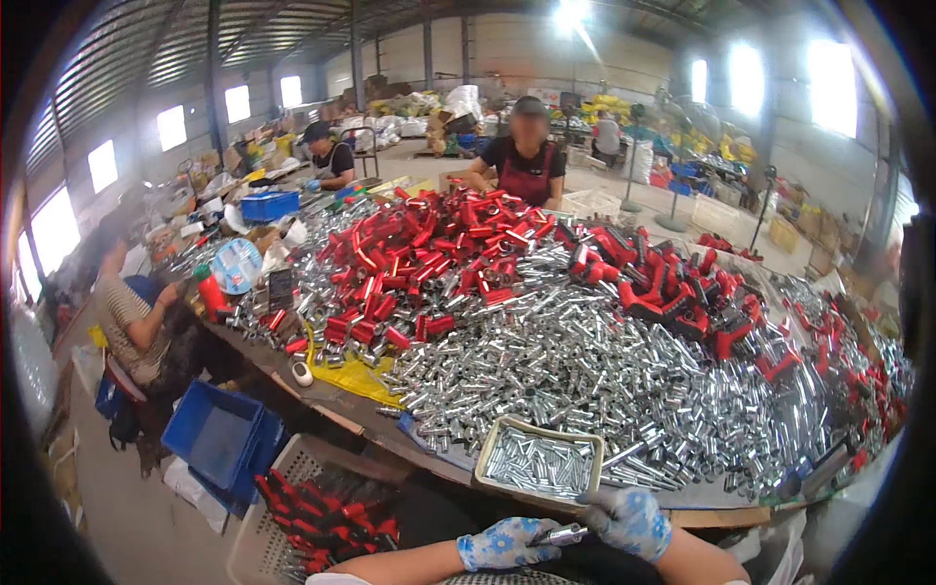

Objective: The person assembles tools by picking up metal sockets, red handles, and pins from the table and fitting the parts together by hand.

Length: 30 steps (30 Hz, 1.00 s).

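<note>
Low at the front, my left hand (507, 543), in a white glove with a blue flower print, grips a short shiny metal tube (562, 534). My right hand (632, 522), gloved the same way, is closed beside the tube's right end. What its fingers hold, if anything, is hidden. Just beyond both hands, at the table's front edge, a cream plastic tray (480, 472) holds many thin silver rods. Behind it spreads a big heap of loose silver metal parts (585, 370).
Red plastic handles (429, 244) top the heap. A perforated crate (255, 536) of red and black handles stands at my lower left, near stacked blue bins (216, 434). One co-worker (526, 156) faces me across the table; another (136, 312) sits at left. A phone (281, 290) lies among parts.
</note>
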{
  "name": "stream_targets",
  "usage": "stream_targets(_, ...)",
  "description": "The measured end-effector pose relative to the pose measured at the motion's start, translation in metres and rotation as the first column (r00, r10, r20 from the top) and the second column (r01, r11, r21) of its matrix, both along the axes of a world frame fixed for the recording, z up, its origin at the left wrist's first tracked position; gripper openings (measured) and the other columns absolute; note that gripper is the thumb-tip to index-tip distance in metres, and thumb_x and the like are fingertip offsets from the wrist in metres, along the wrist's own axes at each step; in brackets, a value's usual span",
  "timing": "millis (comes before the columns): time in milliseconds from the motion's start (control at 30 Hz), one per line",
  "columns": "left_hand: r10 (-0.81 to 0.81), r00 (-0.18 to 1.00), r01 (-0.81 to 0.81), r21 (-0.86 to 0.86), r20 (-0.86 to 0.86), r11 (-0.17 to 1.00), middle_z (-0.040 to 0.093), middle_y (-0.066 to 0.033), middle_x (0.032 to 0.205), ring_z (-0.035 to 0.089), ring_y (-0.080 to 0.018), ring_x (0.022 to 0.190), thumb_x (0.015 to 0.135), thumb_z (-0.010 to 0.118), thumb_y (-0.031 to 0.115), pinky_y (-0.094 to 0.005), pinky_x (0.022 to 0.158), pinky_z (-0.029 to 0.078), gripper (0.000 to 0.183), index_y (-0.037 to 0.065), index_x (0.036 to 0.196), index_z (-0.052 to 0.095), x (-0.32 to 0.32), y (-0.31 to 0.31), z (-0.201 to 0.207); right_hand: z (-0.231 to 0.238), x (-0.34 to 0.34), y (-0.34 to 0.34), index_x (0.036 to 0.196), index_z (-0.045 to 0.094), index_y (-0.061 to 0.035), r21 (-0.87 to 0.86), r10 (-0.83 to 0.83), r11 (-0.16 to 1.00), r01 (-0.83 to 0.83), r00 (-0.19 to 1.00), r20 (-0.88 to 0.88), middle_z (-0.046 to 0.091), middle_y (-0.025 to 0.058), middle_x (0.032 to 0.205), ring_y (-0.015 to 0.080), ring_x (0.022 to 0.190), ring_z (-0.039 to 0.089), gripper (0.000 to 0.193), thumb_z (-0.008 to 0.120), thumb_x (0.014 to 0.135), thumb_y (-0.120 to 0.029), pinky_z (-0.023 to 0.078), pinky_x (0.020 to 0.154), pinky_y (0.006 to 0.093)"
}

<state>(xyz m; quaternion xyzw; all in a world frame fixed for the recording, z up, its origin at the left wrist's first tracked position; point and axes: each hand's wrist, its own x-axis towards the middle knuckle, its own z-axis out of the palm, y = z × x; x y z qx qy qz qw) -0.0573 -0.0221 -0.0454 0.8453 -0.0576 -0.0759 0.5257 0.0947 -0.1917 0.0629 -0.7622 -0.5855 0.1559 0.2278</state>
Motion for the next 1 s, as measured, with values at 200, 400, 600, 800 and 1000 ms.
stream_targets(200, 0.080, 0.996, -0.080, -0.002, 0.033, 0.997, 0.066, -0.0184, 0.102, 0.065, -0.0346, 0.096, 0.093, 0.063, 0.036, -0.0400, 0.083, 0.050, 0.044, 0.005, 0.123, 0.057, 0.001, 0.003, -0.003, -0.010, -0.007, -0.001, 0.118, 0.063, -0.0062, 0.168, 0.169, 0.971, -0.170, 0.985, 0.015, 0.071, 0.0149, 0.089, 0.0335, 0.081, 0.069, 0.040, 0.070, 0.084, -0.026, 0.056, 0.072, 0.0410)
stream_targets(400, 0.019, 0.997, -0.017, -0.024, 0.077, 1.000, 0.066, -0.0200, 0.102, 0.064, -0.0348, 0.097, 0.094, 0.060, 0.041, -0.0411, 0.083, 0.050, 0.047, 0.005, 0.124, 0.056, -0.004, -0.002, 0.000, -0.010, 0.001, -0.011, 0.123, 0.062, -0.0089, 0.055, -0.076, 0.995, 0.082, 0.993, -0.094, 0.070, 0.0168, 0.082, 0.0359, 0.076, 0.068, 0.041, 0.066, 0.089, -0.031, 0.055, 0.071, 0.0440)
stream_targets(600, 0.038, 0.999, -0.039, 0.034, 0.027, 0.999, 0.066, -0.0193, 0.101, 0.065, -0.0342, 0.096, 0.094, 0.060, 0.039, -0.0401, 0.083, 0.050, 0.045, 0.005, 0.123, 0.057, 0.004, 0.001, -0.008, -0.011, -0.008, -0.003, 0.119, 0.061, -0.0073, 0.148, 0.289, 0.944, -0.294, 0.956, 0.060, 0.070, 0.0161, 0.086, 0.0338, 0.079, 0.069, 0.039, 0.067, 0.088, -0.029, 0.055, 0.069, 0.0417)
stream_targets(800, 0.018, 1.000, -0.019, 0.012, 0.017, 1.000, 0.068, -0.0159, 0.103, 0.067, -0.0317, 0.096, 0.091, 0.067, 0.034, -0.0384, 0.082, 0.052, 0.042, 0.008, 0.123, 0.060, -0.003, -0.005, 0.002, -0.001, 0.003, -0.016, 0.119, 0.062, -0.0052, 0.080, 0.052, 0.996, -0.050, 0.998, -0.026, 0.069, 0.0184, 0.102, 0.0330, 0.094, 0.067, 0.043, 0.066, 0.088, -0.034, 0.054, 0.079, 0.0410)
stream_targets(1000, 0.003, 1.000, -0.002, 0.061, -0.008, 0.998, 0.068, -0.0171, 0.102, 0.066, -0.0318, 0.095, 0.090, 0.068, 0.034, -0.0376, 0.082, 0.051, 0.045, 0.006, 0.125, 0.059, 0.004, -0.005, 0.000, -0.023, 0.005, -0.020, 0.121, 0.061, -0.0108, 0.000, 0.103, 0.995, -0.103, 0.990, -0.096, 0.069, 0.0165, 0.097, 0.0340, 0.096, 0.066, 0.038, 0.064, 0.089, -0.032, 0.052, 0.084, 0.0433)
